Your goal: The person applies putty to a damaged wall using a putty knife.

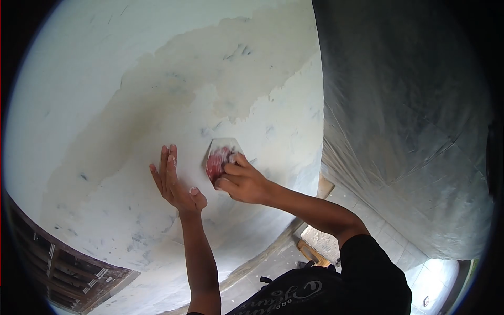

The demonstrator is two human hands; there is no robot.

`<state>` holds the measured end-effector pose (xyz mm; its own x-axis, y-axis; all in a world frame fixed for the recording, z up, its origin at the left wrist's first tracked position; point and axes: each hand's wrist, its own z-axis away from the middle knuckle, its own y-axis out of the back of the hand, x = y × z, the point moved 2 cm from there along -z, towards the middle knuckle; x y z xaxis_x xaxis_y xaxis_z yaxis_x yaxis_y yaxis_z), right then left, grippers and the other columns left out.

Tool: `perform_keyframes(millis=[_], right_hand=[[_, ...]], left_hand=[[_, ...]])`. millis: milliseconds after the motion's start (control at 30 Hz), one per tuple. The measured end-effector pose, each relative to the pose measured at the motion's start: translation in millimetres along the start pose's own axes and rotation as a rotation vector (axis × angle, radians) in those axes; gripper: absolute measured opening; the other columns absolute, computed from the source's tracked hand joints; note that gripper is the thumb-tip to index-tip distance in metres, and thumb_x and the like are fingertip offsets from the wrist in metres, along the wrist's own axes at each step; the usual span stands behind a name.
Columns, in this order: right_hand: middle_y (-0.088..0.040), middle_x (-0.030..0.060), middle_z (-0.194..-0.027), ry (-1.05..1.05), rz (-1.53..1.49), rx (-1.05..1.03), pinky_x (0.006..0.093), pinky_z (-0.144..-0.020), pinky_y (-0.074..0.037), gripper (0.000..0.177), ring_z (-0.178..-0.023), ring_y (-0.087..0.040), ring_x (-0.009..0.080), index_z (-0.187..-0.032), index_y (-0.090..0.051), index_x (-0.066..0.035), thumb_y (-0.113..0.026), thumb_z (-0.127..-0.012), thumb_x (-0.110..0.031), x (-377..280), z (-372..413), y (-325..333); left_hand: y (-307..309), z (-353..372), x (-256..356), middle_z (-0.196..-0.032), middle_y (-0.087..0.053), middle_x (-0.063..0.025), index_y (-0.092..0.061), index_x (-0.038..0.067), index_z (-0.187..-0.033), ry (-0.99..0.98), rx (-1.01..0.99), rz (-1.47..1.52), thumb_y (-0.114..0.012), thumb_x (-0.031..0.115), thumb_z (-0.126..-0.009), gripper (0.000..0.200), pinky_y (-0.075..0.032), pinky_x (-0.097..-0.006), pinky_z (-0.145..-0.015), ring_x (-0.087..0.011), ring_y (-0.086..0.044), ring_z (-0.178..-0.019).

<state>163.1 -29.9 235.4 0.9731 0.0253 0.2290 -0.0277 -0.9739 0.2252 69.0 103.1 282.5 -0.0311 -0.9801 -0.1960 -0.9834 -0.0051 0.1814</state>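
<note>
A white wall (131,220) with a broad beige patch (152,94) and scattered dark scuffs fills most of the view. My right hand (242,179) is closed on a flat, angular putty spreader (223,152), red in the middle with white smears and a pale upper edge. The spreader's face lies close against the wall, just below the beige patch. To its left, my left hand (177,181) is open, fingers pointing up and thumb apart, right at the wall surface. White residue marks the fingertips of that hand.
Clear plastic sheeting (399,121) hangs along the right side. Below are a tiled floor (357,205), a yellowish stool-like object (312,253) and a pale, rough-topped slab (321,242). A dark slatted wooden frame (58,262) borders the wall at lower left.
</note>
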Motion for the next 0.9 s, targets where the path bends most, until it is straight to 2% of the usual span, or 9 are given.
perform_keyframes(millis=[133,300,333,400,467,567,733,833,900], right_hand=[[-0.057,-0.0007,-0.071,-0.122,0.026,0.180,0.0373,-0.073,-0.038,0.028,-0.070,-0.049,0.0200,-0.077,-0.057,-0.011,-0.069,-0.059,0.008,39,-23,27],[-0.059,0.0004,-0.074,-0.243,0.144,0.152,0.0383,-0.074,-0.036,0.037,-0.068,-0.048,0.0218,-0.087,-0.060,-0.010,-0.069,-0.057,0.010,108,-48,36],[-0.059,0.0004,-0.074,-0.243,0.146,0.155,0.0383,-0.074,-0.036,0.037,-0.068,-0.048,0.0218,-0.087,-0.060,-0.010,-0.069,-0.057,0.010,101,-42,28],[-0.057,-0.0009,-0.070,-0.158,0.115,0.055,0.0367,-0.081,-0.037,0.019,-0.075,-0.052,0.0191,-0.076,-0.057,-0.013,-0.066,-0.069,0.003,64,-20,8],[-0.056,-0.0018,-0.069,-0.035,0.041,0.021,0.0364,-0.080,-0.038,0.018,-0.075,-0.051,0.0183,-0.078,-0.059,-0.013,-0.066,-0.069,0.002,20,4,-1],[-0.055,-0.0015,-0.068,-0.064,0.041,0.096,0.0367,-0.077,-0.039,0.019,-0.074,-0.051,0.0184,-0.079,-0.060,-0.012,-0.067,-0.068,0.002,19,4,13],[-0.056,0.0003,-0.068,-0.268,0.166,0.237,0.0383,-0.073,-0.035,0.025,-0.070,-0.050,0.0216,-0.081,-0.058,-0.009,-0.067,-0.065,0.008,97,-47,44],[-0.056,-0.0005,-0.068,-0.186,0.130,0.156,0.0371,-0.070,-0.034,0.033,-0.068,-0.048,0.0206,-0.085,-0.055,-0.009,-0.067,-0.060,0.009,93,-40,24],[-0.054,0.0006,-0.068,-0.146,0.087,0.086,0.0386,-0.079,-0.039,0.019,-0.077,-0.052,0.0192,-0.079,-0.062,-0.012,-0.067,-0.068,0.003,57,-16,2]], left_hand=[[-1,0,-1,-0.132,-0.061,-0.0201,-0.040,0.002,-0.143,-0.010,-0.006,-0.017,-0.019,0.040,-0.103,0.059,-0.015,-0.0526,-0.119,-0.0355,-0.052,-0.131],[-2,-1,1,-0.133,-0.061,-0.0194,-0.040,0.003,-0.143,-0.021,-0.002,-0.016,-0.024,0.037,-0.103,0.056,-0.015,-0.0534,-0.118,-0.0363,-0.052,-0.132],[-2,-1,1,-0.133,-0.060,-0.0189,-0.041,0.003,-0.143,-0.038,-0.013,-0.040,-0.027,0.035,-0.102,0.054,-0.015,-0.0539,-0.118,-0.0367,-0.051,-0.132],[-1,-1,0,-0.134,-0.060,-0.0184,-0.041,0.003,-0.143,-0.053,-0.015,-0.067,-0.031,0.033,-0.101,0.053,-0.015,-0.0544,-0.118,-0.0371,-0.051,-0.132],[0,0,0,-0.136,-0.059,-0.0175,-0.043,0.003,-0.142,-0.065,-0.042,-0.076,-0.036,0.030,-0.098,0.051,-0.015,-0.0554,-0.118,-0.0379,-0.050,-0.133],[0,-1,1,-0.136,-0.059,-0.0166,-0.045,0.003,-0.140,-0.056,-0.039,-0.070,-0.036,0.029,-0.098,0.051,-0.016,-0.0556,-0.118,-0.0377,-0.050,-0.133],[-1,-1,1,-0.136,-0.059,-0.0165,-0.046,0.004,-0.139,-0.055,-0.035,-0.073,-0.036,0.028,-0.097,0.050,-0.016,-0.0555,-0.118,-0.0374,-0.050,-0.133],[-1,0,1,-0.136,-0.059,-0.0165,-0.046,0.004,-0.139,-0.052,-0.035,-0.072,-0.036,0.028,-0.097,0.050,-0.016,-0.0554,-0.118,-0.0372,-0.050,-0.133],[-1,-1,0,-0.136,-0.059,-0.0164,-0.046,0.004,-0.139,-0.048,-0.027,-0.072,-0.036,0.028,-0.097,0.050,-0.016,-0.0554,-0.118,-0.0372,-0.050,-0.133]])
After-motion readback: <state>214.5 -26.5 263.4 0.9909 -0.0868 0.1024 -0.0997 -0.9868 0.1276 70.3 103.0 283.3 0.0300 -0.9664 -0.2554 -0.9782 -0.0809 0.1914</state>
